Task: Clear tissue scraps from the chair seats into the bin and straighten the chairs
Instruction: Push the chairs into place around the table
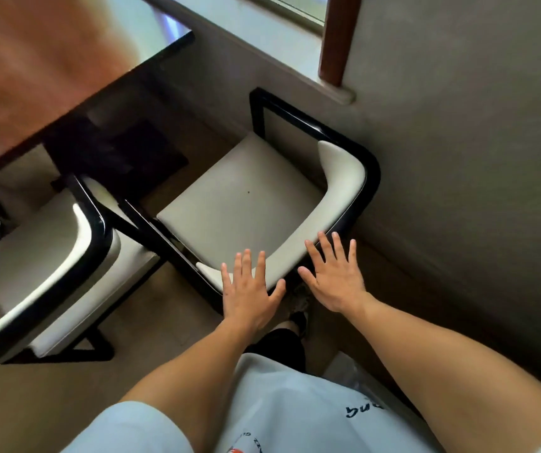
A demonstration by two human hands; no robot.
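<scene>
A: Nearest the camera, a pale blue printed shirt (295, 413) is noted, then two bare forearms reaching forward. How are the hands held?

B: Both are released. The left hand (248, 289) is spread flat, fingers straight, over the near edge of the curved backrest of the black-framed armchair with cream leatherette seat (243, 204). The right hand (334, 276) is splayed just beside it, fingertips at the backrest's outer rim. Nothing is grasped. Whether the palms press on the backrest or hang just above it cannot be told.

A: Why placed so?

B: It is judged that a two-handed push is being readied, to square the armchair under the glossy brown table with dark edge (66, 76) beyond it.

A: Tissue scraps?

B: None are seen on the armchair's seat; only a small dark speck. No bin can be identified with certainty; a crinkled translucent plastic (347, 374) is glimpsed nearer than the armchair, to its right.

A: Materials?

B: Smooth padded upholstery, lacquered frame with rounded corners. Left of the armchair, a second matching chair (50, 266) is set askew. Farthest, a window sill and a reddish wooden post (337, 44).
</scene>
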